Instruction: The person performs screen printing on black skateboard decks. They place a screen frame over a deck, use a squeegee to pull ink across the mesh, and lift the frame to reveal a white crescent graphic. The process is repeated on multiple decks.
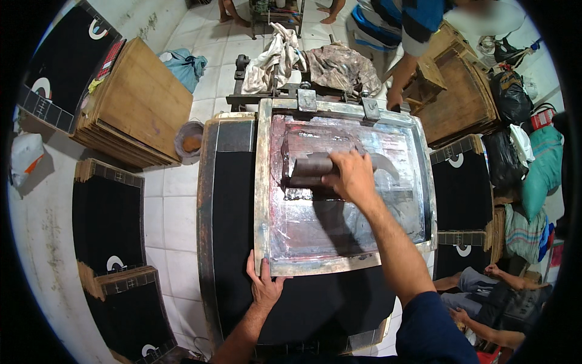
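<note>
A wooden-rimmed printing screen [262, 200] lies tilted slightly over a board covered with black fabric [309, 306]. My right hand [353, 176] is closed round a dark squeegee [310, 169], which rests on the mesh in the upper left part of the screen. Dark wet ink [297, 193] surrounds the squeegee. At the near left corner of the frame, my left hand [265, 287] grips the rim, its thumb on top and some fingers hidden beneath. Two metal clamps [307, 101] hold the far edge of the frame.
Stained rags [342, 65] lie behind the clamps. More boards with black fabric [108, 212] stand left and right. Stacked wooden panels [142, 100] lean at the far left, near a bucket [189, 141]. A co-worker's arm [403, 79] reaches in at the back right; another person sits lower right.
</note>
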`<state>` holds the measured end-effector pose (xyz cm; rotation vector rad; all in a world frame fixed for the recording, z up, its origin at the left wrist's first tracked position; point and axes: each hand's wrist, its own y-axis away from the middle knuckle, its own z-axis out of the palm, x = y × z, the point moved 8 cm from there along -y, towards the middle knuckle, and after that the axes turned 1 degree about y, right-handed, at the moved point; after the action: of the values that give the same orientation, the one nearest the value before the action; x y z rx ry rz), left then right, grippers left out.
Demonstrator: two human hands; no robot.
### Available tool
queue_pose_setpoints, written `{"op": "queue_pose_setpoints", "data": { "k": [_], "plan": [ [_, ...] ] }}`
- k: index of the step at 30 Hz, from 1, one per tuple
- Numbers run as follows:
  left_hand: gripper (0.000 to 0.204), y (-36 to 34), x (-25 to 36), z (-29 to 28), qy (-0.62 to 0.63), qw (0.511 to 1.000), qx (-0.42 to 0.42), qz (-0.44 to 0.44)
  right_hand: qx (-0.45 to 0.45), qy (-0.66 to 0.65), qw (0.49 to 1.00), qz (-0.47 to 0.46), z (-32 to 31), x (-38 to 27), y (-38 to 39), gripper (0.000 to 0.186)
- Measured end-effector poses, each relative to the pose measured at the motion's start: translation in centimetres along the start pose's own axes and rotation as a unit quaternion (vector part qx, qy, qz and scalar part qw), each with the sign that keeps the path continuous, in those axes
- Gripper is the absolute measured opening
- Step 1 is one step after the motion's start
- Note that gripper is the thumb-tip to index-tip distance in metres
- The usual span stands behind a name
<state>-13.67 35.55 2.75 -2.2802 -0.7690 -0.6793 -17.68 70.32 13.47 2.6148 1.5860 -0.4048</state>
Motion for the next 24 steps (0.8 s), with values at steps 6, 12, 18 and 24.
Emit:
{"op": "queue_pose_setpoints", "data": {
  "k": [6, 12, 18, 24],
  "plan": [
    [0.080, -0.1, 0.2, -0.1, -0.021, 1.000, -0.006, 0.009, -0.069, 0.030, 0.996, 0.052, 1.1, 4.4, -11.8, 0.053],
    [0.077, -0.2, 0.4, -0.3, -0.010, 1.000, -0.008, 0.004, 0.111, 0.058, 0.992, 0.030, 0.1, 0.9, -3.9, 0.041],
    [0.078, -0.2, 0.4, -0.3, -0.019, 1.000, -0.004, -0.005, 0.119, -0.006, 0.991, 0.056, 0.0, -2.1, 5.2, 0.039],
    [0.085, -0.1, 0.4, -0.2, -0.007, 1.000, -0.005, -0.003, 0.253, -0.030, 0.966, 0.036, -3.2, -3.4, 9.0, 0.049]
  ]
}}
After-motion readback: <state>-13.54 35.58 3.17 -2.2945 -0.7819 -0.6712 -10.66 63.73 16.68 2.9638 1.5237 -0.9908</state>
